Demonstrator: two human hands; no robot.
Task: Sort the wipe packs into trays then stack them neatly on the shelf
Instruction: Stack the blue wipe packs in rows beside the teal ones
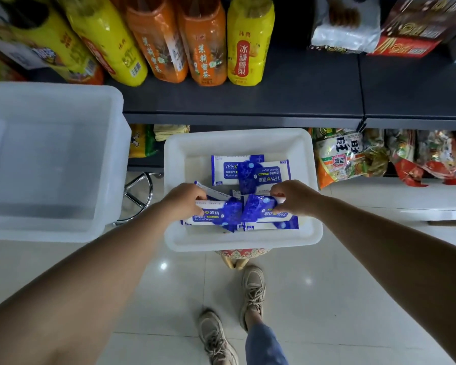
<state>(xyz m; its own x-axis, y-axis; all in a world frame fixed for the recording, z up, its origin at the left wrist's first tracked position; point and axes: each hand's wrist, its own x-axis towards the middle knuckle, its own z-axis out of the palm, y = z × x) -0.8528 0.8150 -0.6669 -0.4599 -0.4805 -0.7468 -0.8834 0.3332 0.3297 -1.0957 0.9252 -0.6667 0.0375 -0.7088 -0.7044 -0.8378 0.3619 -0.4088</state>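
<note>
Looking down from the head view: white tray (244,239) in front of the person, holding blue-and-white wipe packs. Two packs (250,171) lie overlapping at the far end. Left hand (184,200), fingers closed on a near pack (211,214); right hand (294,197), fingers closed on the pack beside it (263,210); the two packs touch. Second tray (50,159), left, holds nothing. Dark shelf (248,101) beyond carries yellow and orange bottles (203,43).
</note>
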